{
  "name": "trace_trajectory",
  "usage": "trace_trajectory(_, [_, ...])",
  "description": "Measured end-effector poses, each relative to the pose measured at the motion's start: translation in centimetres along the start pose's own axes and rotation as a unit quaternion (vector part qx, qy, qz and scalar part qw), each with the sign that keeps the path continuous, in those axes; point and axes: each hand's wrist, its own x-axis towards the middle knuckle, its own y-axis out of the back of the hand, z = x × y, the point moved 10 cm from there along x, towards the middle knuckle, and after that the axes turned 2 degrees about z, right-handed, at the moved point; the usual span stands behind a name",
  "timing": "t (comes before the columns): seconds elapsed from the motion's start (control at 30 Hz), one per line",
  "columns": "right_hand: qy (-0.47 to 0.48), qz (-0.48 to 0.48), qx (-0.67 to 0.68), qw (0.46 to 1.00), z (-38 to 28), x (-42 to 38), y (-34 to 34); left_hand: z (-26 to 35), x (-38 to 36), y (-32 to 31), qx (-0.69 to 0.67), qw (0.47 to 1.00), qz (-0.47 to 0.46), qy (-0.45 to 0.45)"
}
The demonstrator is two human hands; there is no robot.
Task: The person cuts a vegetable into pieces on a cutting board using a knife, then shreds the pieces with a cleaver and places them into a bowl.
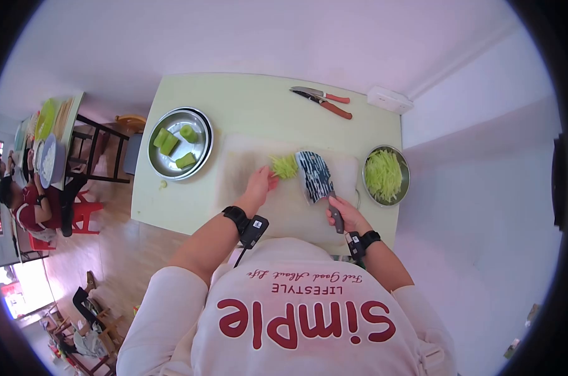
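Note:
A small pile of green shreds (284,167) lies on the pale cutting board (246,150). My left hand (261,185) is at the pile's left side, its fingers bent toward the shreds; whether it grips any is too small to tell. In my right hand (348,215) is the dark handle of a cleaver (315,177). The cleaver's broad patterned blade lies flat-looking just right of the pile, over the board. A metal bowl (407,179) of green shreds (383,175) stands to the right of the board.
Metal plates (157,164) with several green chunks (168,143) stand at the table's left. Two knives (331,108) lie at the back right, near a white socket box (389,99). Other people (39,207) sit at another table far left.

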Motion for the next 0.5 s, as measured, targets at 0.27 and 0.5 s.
trace_trajectory(0.27, [-0.049,-0.048,-0.038,0.997,-0.3,2.5,-1.9,3.7,0.6,-0.5,0.288,0.945,0.113,-0.103])
trace_trajectory(0.5, [-0.078,-0.100,-0.046,0.991,1.7,2.9,-3.6,3.7,0.4,0.2,0.363,0.909,0.145,-0.145])
